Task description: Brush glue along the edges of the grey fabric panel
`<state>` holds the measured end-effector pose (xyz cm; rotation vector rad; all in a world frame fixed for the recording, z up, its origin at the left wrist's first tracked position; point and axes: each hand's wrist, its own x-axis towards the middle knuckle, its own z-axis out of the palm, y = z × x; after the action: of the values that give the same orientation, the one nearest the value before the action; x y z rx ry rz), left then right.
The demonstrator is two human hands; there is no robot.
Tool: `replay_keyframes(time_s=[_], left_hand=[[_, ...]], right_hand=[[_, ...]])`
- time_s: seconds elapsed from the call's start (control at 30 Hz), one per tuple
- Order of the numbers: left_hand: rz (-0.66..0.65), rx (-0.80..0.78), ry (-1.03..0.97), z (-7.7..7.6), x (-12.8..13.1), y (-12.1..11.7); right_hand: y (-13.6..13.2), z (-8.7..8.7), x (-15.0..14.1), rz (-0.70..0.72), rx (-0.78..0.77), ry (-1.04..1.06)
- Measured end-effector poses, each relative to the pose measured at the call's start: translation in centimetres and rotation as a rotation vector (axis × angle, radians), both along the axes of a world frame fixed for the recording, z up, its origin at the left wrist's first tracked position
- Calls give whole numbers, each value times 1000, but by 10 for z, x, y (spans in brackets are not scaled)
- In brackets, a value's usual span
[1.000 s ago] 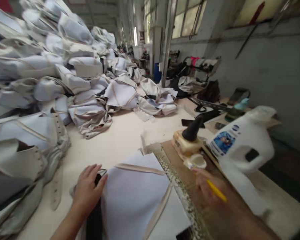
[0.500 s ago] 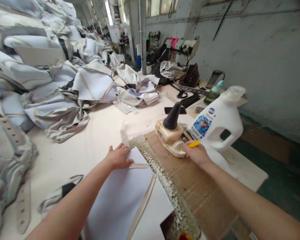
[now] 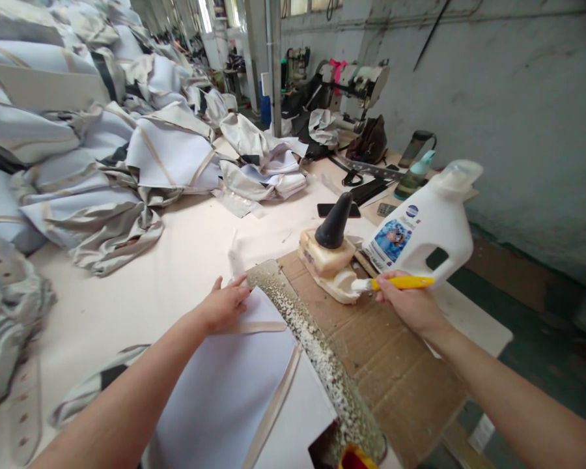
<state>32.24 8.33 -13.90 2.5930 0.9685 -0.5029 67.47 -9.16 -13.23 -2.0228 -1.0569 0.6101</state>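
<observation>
My right hand (image 3: 410,303) grips a yellow-handled brush (image 3: 405,283), its white bristles at the front end of a glue-crusted cream container (image 3: 329,260) topped by a black cone (image 3: 336,223). On the left, my left hand (image 3: 227,305) lies with fingers spread on the upper corner of a white panel (image 3: 224,378) with beige strips along its edges. Beside the panel runs a board crusted with dried white lumps (image 3: 317,339). The container stands on brown cardboard (image 3: 385,378).
A large white jug (image 3: 430,221) stands behind my right hand, near a spray bottle (image 3: 415,176) and a phone (image 3: 338,210). Piled white and grey sewn pieces (image 3: 97,156) cover the left and back. A sewing machine (image 3: 356,81) stands by the wall.
The brush and my right hand have shifted right; more of the handle and the bristles now show. My left hand stays on the panel. The view has shifted slightly.
</observation>
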Motion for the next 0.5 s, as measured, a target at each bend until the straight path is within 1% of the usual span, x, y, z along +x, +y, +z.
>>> replay_keyframes(time_s=[0.1,0.2,0.3,0.37,0.5], left_hand=[[-3,10,28,-4,2,0],[-23,24,16,-8,1,1],[-30,60,-6,-9,2,1],[-18,89,-5,-7,5,2],[-34,109,-6,-1,9,3]], right_hand=[[-11,3,-8,183,-13,58],[-24,4,-11,240,-37,112],[-31,4,-9,240,-53,149],[-30,2,-5,211,-23,151],[-22,-13,0,84,69,216]])
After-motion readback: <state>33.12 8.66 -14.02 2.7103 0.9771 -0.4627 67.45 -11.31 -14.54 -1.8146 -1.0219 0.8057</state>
